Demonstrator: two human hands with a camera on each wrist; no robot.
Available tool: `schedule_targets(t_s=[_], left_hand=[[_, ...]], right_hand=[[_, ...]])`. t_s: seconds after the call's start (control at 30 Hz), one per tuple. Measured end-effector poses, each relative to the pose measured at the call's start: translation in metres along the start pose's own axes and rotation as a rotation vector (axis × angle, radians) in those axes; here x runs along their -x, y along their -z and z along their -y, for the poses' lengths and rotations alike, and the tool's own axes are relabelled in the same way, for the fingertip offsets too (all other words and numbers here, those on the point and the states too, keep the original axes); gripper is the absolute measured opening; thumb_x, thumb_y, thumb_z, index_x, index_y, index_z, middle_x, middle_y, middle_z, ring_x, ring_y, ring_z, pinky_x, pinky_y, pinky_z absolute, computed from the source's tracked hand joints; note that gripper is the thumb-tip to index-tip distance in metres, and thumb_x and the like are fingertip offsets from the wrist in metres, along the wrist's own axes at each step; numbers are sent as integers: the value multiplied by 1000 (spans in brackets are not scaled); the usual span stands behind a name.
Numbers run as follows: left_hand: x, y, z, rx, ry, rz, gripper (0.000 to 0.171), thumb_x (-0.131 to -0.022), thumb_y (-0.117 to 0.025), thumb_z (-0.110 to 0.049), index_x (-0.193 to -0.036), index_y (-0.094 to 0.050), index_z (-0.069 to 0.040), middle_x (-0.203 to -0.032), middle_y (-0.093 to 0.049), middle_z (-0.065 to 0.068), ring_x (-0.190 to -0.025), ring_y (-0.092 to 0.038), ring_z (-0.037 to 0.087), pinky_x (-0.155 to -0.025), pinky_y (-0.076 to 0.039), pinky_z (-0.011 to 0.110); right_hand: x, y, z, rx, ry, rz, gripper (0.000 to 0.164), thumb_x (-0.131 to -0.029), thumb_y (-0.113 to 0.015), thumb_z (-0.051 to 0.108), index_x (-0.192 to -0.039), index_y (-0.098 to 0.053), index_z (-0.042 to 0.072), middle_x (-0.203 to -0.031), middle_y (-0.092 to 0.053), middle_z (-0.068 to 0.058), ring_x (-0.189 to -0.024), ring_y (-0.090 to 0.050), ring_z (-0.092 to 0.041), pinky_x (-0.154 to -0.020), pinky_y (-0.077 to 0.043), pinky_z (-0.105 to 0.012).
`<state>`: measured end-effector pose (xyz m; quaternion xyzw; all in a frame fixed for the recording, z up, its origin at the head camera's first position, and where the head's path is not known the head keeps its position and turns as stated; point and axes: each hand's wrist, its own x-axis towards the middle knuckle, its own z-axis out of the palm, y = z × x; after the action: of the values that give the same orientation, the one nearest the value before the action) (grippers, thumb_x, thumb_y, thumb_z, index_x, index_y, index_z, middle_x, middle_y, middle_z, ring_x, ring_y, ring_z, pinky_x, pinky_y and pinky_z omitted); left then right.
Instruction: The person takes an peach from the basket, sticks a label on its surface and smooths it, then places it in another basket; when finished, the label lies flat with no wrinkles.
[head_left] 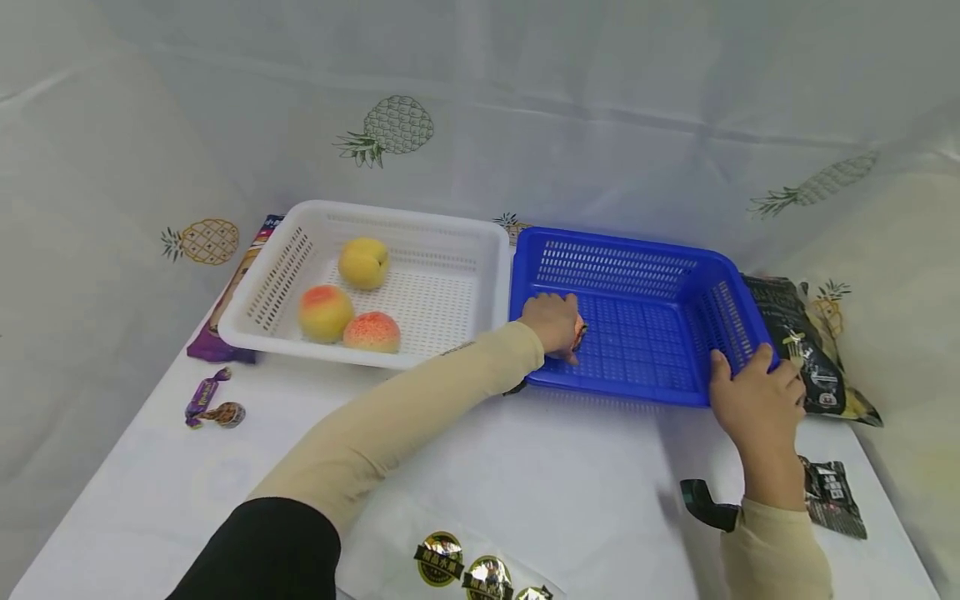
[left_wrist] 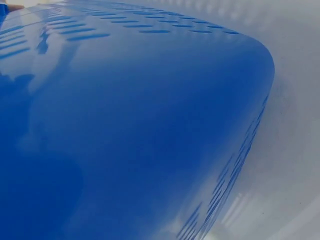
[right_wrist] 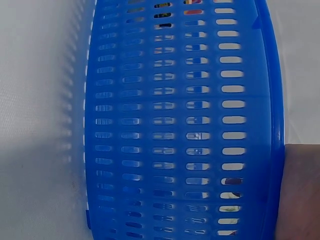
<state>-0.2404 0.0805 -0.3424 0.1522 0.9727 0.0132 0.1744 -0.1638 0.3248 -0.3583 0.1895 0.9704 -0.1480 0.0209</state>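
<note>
My left hand (head_left: 551, 323) reaches over the near left part of the blue basket (head_left: 637, 396). A small orange-and-red item (head_left: 579, 332) shows at its fingers, mostly hidden by the hand, so its kind cannot be told. My right hand (head_left: 757, 408) grips the basket's near right corner, thumb and fingers at the rim. The left wrist view is filled by the blue basket wall (left_wrist: 150, 100) at close range. In the right wrist view the slotted side (right_wrist: 255, 125) stands upright, with part of the right hand (right_wrist: 302, 195) at its rim.
A white basket (head_left: 247, 340) on the left holds three peach-like fruits (head_left: 326, 313). Wrapped candies (head_left: 202, 396) lie before it, a purple packet (head_left: 217, 346) beside it. Black packets (head_left: 806, 358) and a small black sachet (head_left: 832, 496) lie right. Gold-stickered clear film (head_left: 397, 542) lies in front.
</note>
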Motion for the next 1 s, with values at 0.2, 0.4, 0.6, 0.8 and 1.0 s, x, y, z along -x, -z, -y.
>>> schedule_targets(t_s=[0.2,0.4,0.6,0.8,1.0], left_hand=[[4,0,4,-81,-22,-11,89,-64,-68,-58,-135,-33,-17,-127,-45,3,-116,-42,19,-95,-36,33],[20,7,18,-11,-108,-89,83,-68,-66,-56,-132,-36,-13,-125,-44,4,-116,-41,20,-92,-39,32],[91,20,75,343,-171,-245,71,-77,-56,-57,-131,-40,-14,-127,-45,3,-116,-41,18,-94,-38,34],[178,-8,165,520,58,-518,61,-82,-53,-50,-126,-44,-9,-126,-44,12,-115,-40,29,-92,-34,47],[212,-57,228,554,417,-795,69,-80,-61,-41,-126,-37,4,-128,-28,28,-118,-22,43,-88,-21,59]], right_hand=[[0,2,5,-3,0,2,85,-89,-16,57,-135,9,-9,-133,12,-43,-117,1,-63,-88,-10,-70],[-1,4,9,-7,4,8,84,-89,-17,56,-135,10,-9,-133,13,-43,-118,1,-63,-88,-10,-70],[1,7,13,5,20,42,84,-89,-17,56,-135,10,-9,-132,11,-44,-118,3,-62,-85,-6,-72],[27,27,38,23,149,-1,86,-88,-23,59,-138,2,-6,-135,5,-40,-121,6,-58,-82,-2,-74],[65,52,118,34,439,-82,77,-88,-30,58,-138,-21,1,-138,-16,-30,-125,-8,-50,-87,-10,-69]])
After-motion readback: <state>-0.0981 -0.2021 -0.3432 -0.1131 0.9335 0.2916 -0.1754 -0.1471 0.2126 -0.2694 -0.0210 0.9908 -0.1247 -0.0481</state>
